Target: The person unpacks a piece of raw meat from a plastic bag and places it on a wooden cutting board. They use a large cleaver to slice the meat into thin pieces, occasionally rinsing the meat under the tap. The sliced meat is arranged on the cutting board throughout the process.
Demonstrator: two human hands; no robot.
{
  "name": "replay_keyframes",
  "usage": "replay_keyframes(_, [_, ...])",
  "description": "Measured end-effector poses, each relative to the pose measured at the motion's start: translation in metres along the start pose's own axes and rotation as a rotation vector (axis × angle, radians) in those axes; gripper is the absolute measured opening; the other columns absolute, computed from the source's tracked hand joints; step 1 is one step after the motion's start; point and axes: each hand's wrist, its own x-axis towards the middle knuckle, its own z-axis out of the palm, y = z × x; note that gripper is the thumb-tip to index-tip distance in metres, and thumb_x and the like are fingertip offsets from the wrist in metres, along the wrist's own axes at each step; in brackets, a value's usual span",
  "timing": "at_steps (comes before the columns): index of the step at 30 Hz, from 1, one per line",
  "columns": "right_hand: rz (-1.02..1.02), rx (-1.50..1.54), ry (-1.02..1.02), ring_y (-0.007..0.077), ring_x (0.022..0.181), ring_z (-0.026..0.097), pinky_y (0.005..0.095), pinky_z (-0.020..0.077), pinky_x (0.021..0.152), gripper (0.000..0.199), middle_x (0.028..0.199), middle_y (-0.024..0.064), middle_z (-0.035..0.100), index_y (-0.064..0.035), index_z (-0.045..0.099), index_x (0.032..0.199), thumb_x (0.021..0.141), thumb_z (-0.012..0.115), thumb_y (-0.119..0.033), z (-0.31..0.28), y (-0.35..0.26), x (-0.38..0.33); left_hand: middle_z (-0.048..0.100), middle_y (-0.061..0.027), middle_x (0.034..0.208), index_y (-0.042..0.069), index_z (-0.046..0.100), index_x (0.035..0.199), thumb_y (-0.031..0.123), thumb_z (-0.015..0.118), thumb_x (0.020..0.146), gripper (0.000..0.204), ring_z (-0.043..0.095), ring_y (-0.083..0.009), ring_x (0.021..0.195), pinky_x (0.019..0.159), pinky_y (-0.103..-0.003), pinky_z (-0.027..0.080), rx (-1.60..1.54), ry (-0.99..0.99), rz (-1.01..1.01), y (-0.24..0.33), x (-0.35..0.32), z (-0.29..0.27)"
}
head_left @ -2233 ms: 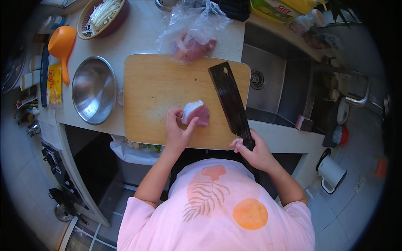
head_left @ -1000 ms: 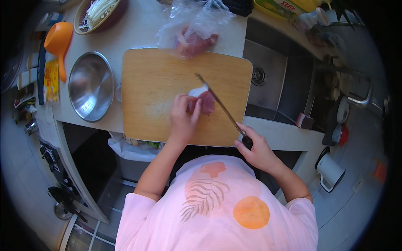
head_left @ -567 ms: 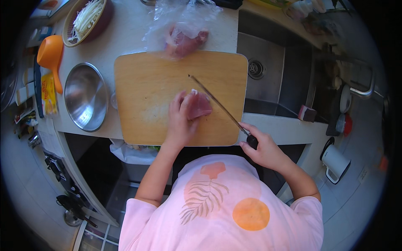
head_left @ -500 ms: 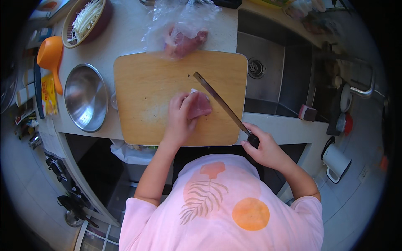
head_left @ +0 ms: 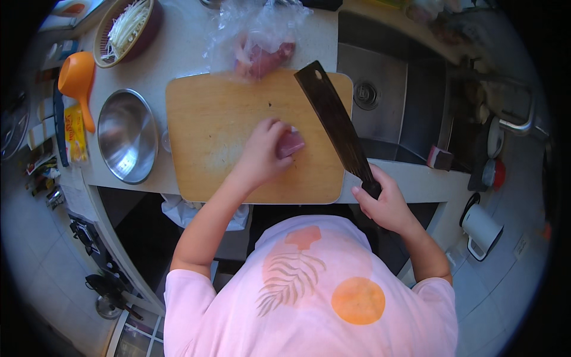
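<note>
My left hand (head_left: pixel 265 149) is closed around a piece of raw meat (head_left: pixel 291 144) on the wooden cutting board (head_left: pixel 208 119). Pink meat shows at the right of the fingers; the rest is hidden under the hand. In my right hand (head_left: pixel 383 199) is the black handle of a cleaver (head_left: pixel 333 119). Its broad dark blade, with a hole near the far corner, slants up and left over the board's right side, apart from the meat. A larger chunk of raw meat (head_left: pixel 264 59) lies at the board's far edge, partly under a clear plastic bag (head_left: pixel 256 24).
Left of the board stands a steel bowl (head_left: pixel 126 137). Beyond it are an orange ladle-like scoop (head_left: pixel 76 74), a yellow packet (head_left: pixel 75 134) and a basket (head_left: pixel 151 30) of enoki mushrooms (head_left: pixel 129 28). The steel sink (head_left: pixel 375 71) lies right, with a sponge (head_left: pixel 439 157) at its near corner.
The cleaver has turned from edge-on to showing its broad side, and its far end has swung up and right. My left hand still holds the meat, slightly shifted.
</note>
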Motion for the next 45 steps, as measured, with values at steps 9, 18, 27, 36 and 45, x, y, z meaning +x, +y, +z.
replay_keyframes(9, [0.213, 0.088, -0.176, 0.0153, 0.084, 0.062, 0.0299, 0.0501, 0.078, 0.044, 0.089, 0.0129, 0.063, 0.0006, 0.044, 0.132, 0.09, 0.057, -0.008, 0.008, -0.024, -0.007, 0.051, -0.0169, 0.113, 0.007, 0.044, 0.098, 0.004, 0.075, 0.062, 0.048, 0.05, -0.0348, 0.107, 0.094, -0.042, 0.04, -0.057, 0.54, 0.131, -0.041, -0.068, 0.023])
replay_keyframes(18, [-0.121, -0.285, -0.303, 0.0387, 0.093, 0.063, 0.0376, 0.049, 0.082, 0.048, 0.105, 0.0257, 0.061, 0.0025, 0.042, 0.13, 0.092, 0.055, -0.026, 0.037, -0.034, -0.018, 0.056, -0.0134, 0.107, 0.005, 0.057, 0.104, 0.002, 0.075, 0.065, 0.042, 0.053, -0.0338, 0.099, 0.086, -0.042, 0.043, -0.001, 0.729, 0.149, -0.026, -0.084, 0.034])
replay_keyframes(27, [0.034, -0.469, -0.272, 0.0426, 0.086, 0.062, 0.0421, 0.0504, 0.077, 0.047, 0.094, 0.0287, 0.063, 0.0068, 0.043, 0.126, 0.096, 0.046, -0.029, 0.046, -0.053, -0.031, 0.057, -0.0159, 0.101, 0.001, 0.059, 0.102, 0.008, 0.072, 0.068, 0.038, 0.053, -0.0371, 0.093, 0.082, -0.044, 0.043, 0.052, 0.773, 0.185, -0.039, -0.076, 0.048])
replay_keyframes(36, [0.015, -0.562, -0.231, 0.0437, 0.083, 0.063, 0.0436, 0.0514, 0.074, 0.045, 0.09, 0.0294, 0.063, 0.0078, 0.045, 0.124, 0.096, 0.047, -0.028, 0.052, -0.056, -0.029, 0.06, -0.0144, 0.099, 0.002, 0.058, 0.099, 0.016, 0.075, 0.068, 0.037, 0.055, -0.0357, 0.092, 0.082, -0.043, 0.043, 0.09, 0.832, 0.243, -0.051, -0.067, 0.053])
replay_keyframes(45, [-0.045, -0.369, -0.211, 0.0459, 0.08, 0.061, 0.0461, 0.0491, 0.07, 0.04, 0.086, 0.0299, 0.062, 0.0057, 0.052, 0.117, 0.097, 0.044, -0.028, 0.072, -0.061, 0.017, 0.06, -0.0134, 0.1, 0.005, 0.058, 0.092, 0.007, 0.074, 0.068, 0.029, 0.056, -0.0343, 0.095, 0.084, -0.043, 0.044, 0.034, 0.83, 0.249, -0.052, -0.064, 0.054])
